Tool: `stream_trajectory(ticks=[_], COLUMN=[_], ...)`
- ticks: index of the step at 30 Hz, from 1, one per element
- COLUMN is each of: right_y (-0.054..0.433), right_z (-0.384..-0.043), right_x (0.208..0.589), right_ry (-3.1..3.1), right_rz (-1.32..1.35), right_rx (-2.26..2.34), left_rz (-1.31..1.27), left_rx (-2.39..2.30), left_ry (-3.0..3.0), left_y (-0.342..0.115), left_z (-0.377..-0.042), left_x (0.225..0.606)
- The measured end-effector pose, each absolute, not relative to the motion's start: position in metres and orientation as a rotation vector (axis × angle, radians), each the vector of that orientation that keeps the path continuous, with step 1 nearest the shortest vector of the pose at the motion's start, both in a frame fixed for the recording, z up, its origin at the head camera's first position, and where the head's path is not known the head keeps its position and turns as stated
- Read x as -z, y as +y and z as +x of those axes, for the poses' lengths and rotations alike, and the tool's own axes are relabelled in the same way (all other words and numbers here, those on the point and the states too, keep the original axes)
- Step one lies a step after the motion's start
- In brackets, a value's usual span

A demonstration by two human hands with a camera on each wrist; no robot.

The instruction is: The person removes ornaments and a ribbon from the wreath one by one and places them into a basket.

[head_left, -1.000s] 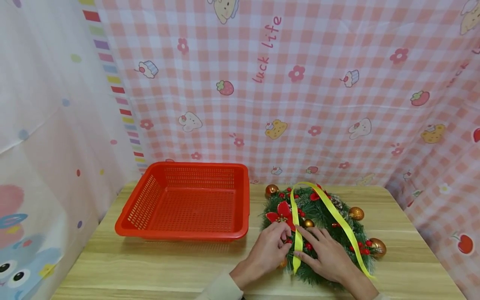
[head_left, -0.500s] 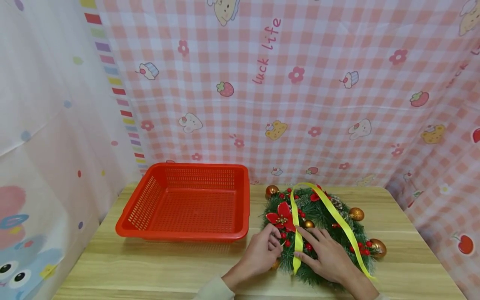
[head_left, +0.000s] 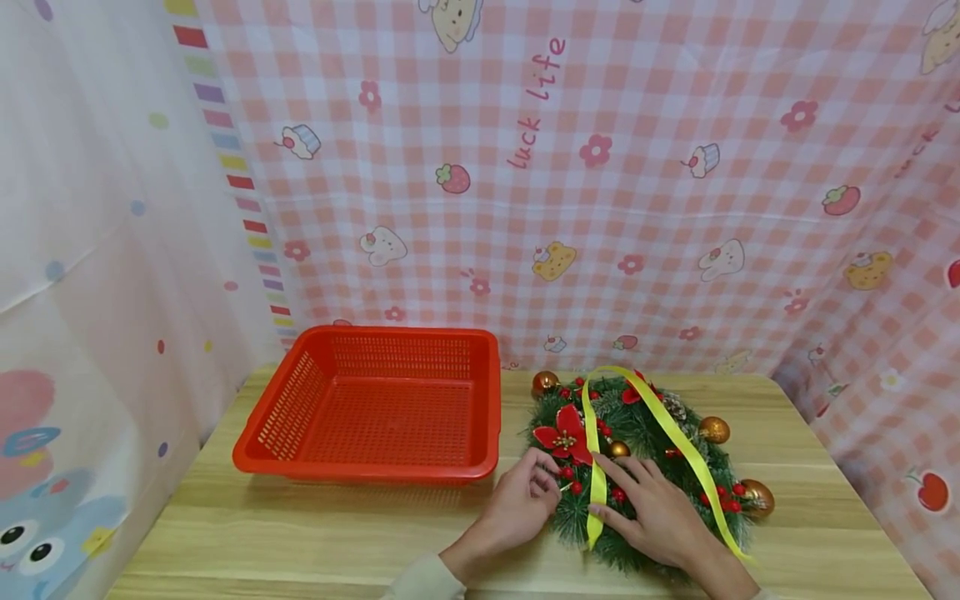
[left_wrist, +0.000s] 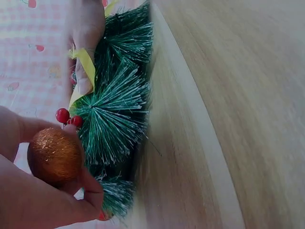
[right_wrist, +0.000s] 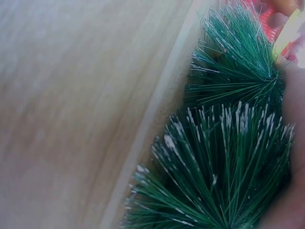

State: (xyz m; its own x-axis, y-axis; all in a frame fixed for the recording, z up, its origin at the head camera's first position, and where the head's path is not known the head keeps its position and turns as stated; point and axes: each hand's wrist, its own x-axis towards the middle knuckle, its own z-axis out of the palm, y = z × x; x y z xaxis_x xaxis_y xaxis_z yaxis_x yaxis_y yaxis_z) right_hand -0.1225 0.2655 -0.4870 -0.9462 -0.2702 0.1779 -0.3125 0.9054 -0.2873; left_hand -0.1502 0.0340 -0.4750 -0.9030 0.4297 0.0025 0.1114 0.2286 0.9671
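Bristling white-tipped green wreath [head_left: 637, 423], left hand [head_left: 521, 500] curled round copper bauble [left_wrist: 54, 155], right hand [head_left: 660, 517] pressing yellow ribbon [head_left: 692, 454]

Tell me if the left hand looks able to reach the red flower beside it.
Probably yes: the left hand is close to the red flower, whose left petals lie uncovered; the yellow ribbon passes its right side. But the hand appears to hold an orange ball, so it may need freeing first.

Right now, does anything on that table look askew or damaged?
Only the yellow ribbon looks a bit askew: it loops loosely over the wreath, one end sticking out past the wreath's edge. I see no spill or damage.
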Motion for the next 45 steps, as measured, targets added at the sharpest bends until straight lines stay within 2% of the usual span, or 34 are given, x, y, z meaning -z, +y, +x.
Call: stream_trajectory(ticks=[6, 22, 45], right_y=[0.265, 0.265, 0.267], right_z=[-0.122, -0.121, -0.122], right_x=[0.487, 0.491, 0.487], right_ry=[-2.924, -2.909, -2.902], right_rz=[0.454, 0.474, 0.488], right_rx=[-0.484, -0.462, -0.455], left_rz=[0.486, 0.618, 0.684], left_rx=[-1.78, -1.746, -1.8], left_ry=[2.317, 2.473, 2.526], left_y=[0.038, 0.042, 0.065], left_z=[-0.149, -0.147, -0.15], left_x=[0.473, 0.481, 0.471])
